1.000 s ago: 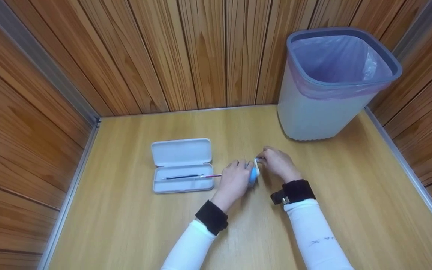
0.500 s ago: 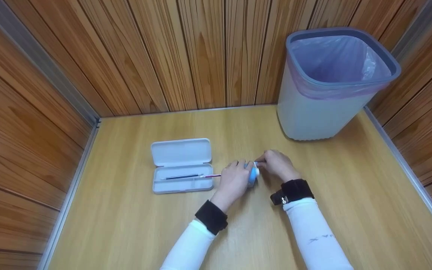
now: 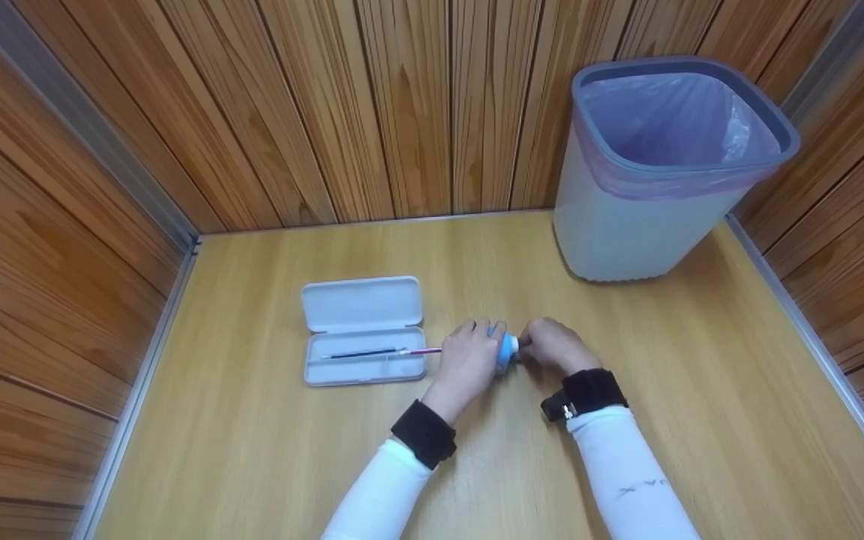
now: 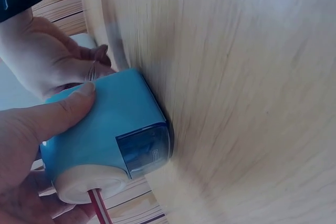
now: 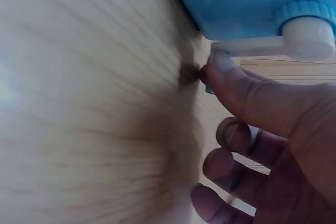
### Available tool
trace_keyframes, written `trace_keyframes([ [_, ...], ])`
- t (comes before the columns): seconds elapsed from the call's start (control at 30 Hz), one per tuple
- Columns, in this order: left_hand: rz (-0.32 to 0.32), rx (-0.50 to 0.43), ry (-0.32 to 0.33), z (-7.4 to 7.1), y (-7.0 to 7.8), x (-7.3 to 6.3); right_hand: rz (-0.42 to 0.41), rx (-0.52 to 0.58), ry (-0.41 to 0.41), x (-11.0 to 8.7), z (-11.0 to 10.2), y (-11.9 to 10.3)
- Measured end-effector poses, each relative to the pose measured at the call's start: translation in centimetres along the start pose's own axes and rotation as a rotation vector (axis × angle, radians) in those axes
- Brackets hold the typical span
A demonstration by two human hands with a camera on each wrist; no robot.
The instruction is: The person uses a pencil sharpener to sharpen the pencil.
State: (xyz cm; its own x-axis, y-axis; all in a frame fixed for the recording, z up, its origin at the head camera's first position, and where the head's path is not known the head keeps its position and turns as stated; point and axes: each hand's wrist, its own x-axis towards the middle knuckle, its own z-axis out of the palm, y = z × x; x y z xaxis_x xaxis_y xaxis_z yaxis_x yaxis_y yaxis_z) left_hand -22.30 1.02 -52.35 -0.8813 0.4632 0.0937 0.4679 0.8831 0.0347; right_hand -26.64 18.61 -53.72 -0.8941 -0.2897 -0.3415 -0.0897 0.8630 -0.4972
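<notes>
A blue crank pencil sharpener point(image 4: 113, 114) stands on the table under my left hand point(image 3: 468, 360), which grips its body with the thumb on one side. From the sharpener's cream-coloured front sticks a red-striped pencil point(image 4: 100, 206), its other end toward the open case. A dark see-through shavings drawer point(image 4: 147, 148) shows low on the front. At the back, my right hand point(image 3: 556, 345) pinches the end of the white crank handle point(image 5: 257, 46) between thumb and index finger; its other fingers are loosely curled below.
Left of the hands lies an open pale grey pencil case point(image 3: 363, 305) with a dark, slim pen or pencil point(image 3: 361, 353) in its tray. A lined waste bin point(image 3: 627, 232) stands at the back right. Wood-panelled walls point(image 3: 402, 112) enclose the table.
My right hand has swung the crank handle round, moving down from above the sharpener toward the table. The left hand keeps its hold, and the pencil stays in the sharpener.
</notes>
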Motion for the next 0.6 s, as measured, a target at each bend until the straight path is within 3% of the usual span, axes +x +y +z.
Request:
trace_keyframes([
  [0.3,0.023,0.033,0.091,0.3,-0.1,-0.2,-0.039,0.066,-0.027,-1.2,0.7,0.0],
  [0.6,0.003,0.020,0.044,0.1,0.1,-0.3,-0.046,0.087,-0.020,-1.7,0.6,-0.1],
])
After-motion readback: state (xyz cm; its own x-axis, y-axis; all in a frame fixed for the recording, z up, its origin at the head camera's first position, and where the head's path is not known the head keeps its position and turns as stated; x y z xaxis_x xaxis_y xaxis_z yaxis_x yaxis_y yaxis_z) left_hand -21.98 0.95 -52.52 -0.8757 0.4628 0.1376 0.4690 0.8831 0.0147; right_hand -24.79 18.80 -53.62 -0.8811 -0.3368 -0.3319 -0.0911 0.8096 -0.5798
